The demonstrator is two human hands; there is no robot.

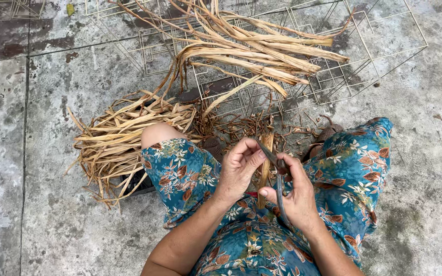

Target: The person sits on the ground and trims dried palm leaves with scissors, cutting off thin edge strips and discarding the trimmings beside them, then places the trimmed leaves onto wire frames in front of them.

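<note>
Seated on a concrete floor [37, 153], knees apart in floral trousers. Left hand [239, 168] pinching a dried strip [266, 153] upright between the knees. Right hand [295, 197] closed around scissors [278, 168], blades touching the strip. Pile of dried strips [124, 133] beside the left knee; more strips [262, 51] draped over wire frames [364, 56] ahead.

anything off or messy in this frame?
Mostly litter: dark trimmed scraps are strewn over the concrete by the wire frames. Left hand pinches a dried strip; right hand holds scissors. Nothing looks damaged.
</note>
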